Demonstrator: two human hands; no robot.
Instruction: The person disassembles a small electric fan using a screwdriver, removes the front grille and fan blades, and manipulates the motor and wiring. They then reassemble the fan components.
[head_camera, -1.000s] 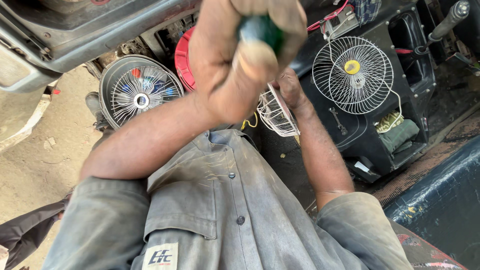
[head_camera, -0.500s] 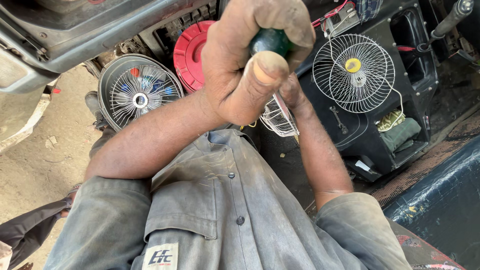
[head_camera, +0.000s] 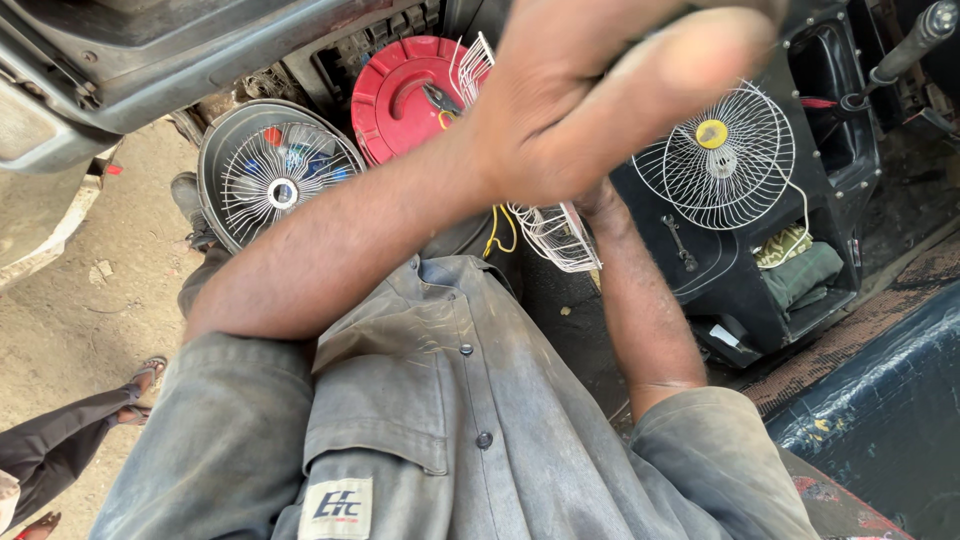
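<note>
My left hand (head_camera: 600, 110) is fisted close to the camera; what it grips I cannot tell. My right hand is hidden behind it, by the wire guard (head_camera: 555, 235), which looks light and springy; best held by its rim.

below the raised left hand (head_camera: 600, 100) fingers, a red disc (head_camera: 400, 100), a round fan guard (head_camera: 275, 180) and a white wire cage (head_camera: 555, 230) crowd the way, leaving bare dark floor (head_camera: 570, 320) beside the right forearm.
</note>
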